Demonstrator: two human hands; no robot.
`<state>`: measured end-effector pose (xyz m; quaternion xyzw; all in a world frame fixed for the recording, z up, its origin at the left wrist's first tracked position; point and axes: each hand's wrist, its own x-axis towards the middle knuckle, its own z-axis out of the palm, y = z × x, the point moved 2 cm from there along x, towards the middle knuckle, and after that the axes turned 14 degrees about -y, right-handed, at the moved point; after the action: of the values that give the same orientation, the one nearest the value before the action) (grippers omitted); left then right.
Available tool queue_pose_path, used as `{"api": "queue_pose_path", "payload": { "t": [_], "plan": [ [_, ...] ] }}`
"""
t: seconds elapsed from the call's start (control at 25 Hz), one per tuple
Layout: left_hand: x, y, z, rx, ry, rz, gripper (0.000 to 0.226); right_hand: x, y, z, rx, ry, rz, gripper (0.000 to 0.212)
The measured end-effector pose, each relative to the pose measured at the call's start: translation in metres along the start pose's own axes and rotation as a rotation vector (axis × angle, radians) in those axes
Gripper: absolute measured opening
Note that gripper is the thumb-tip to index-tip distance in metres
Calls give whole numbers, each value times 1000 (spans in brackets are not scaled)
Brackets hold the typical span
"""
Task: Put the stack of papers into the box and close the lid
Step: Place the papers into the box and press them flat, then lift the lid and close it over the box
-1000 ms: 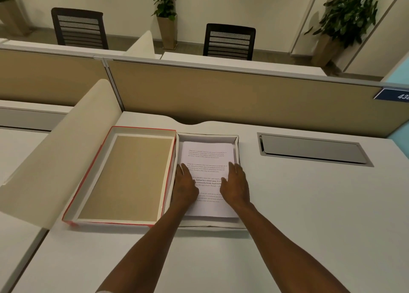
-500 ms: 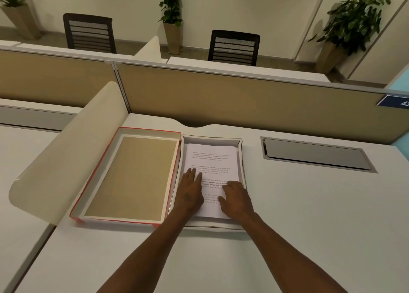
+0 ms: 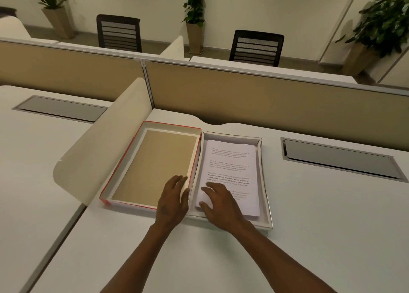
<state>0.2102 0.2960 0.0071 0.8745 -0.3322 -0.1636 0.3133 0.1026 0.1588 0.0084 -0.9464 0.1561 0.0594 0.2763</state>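
A stack of printed white papers (image 3: 232,166) lies flat inside a shallow white box (image 3: 264,182) on the desk. Directly to its left the box's lid (image 3: 155,166) lies upside down, red-edged with a brown cardboard inside, touching the box. My left hand (image 3: 173,198) rests with fingers spread over the lid's near right corner and rim. My right hand (image 3: 220,204) lies with fingers apart on the near left part of the paper stack, holding nothing.
A curved cream divider (image 3: 106,146) rises just left of the lid. A tan partition wall (image 3: 254,98) runs behind the box. A grey cable hatch (image 3: 338,160) is set into the desk to the right. Chairs and potted plants stand beyond.
My left hand has slid off the papers leftwards onto the lid's near right corner. My right hand has drawn back towards the near edge of the stack. The view has shifted left.
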Motion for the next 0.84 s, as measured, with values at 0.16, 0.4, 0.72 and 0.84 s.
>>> {"api": "queue_pose_path", "payload": {
  "t": [0.16,0.4,0.72,0.84],
  "plan": [
    [-1,-40,-36,36,81,-137,42,5,-33,29,-138,-104,-77,60],
    [7,-103,-96,286,97,-346,64,1,-44,44,-261,-72,-80,56],
    [37,-126,-144,98,21,-630,42,6,-39,46,-306,-108,-49,60],
    [28,-120,-164,26,147,-582,49,-1,-41,47,-170,-118,-63,65]
  ]
}}
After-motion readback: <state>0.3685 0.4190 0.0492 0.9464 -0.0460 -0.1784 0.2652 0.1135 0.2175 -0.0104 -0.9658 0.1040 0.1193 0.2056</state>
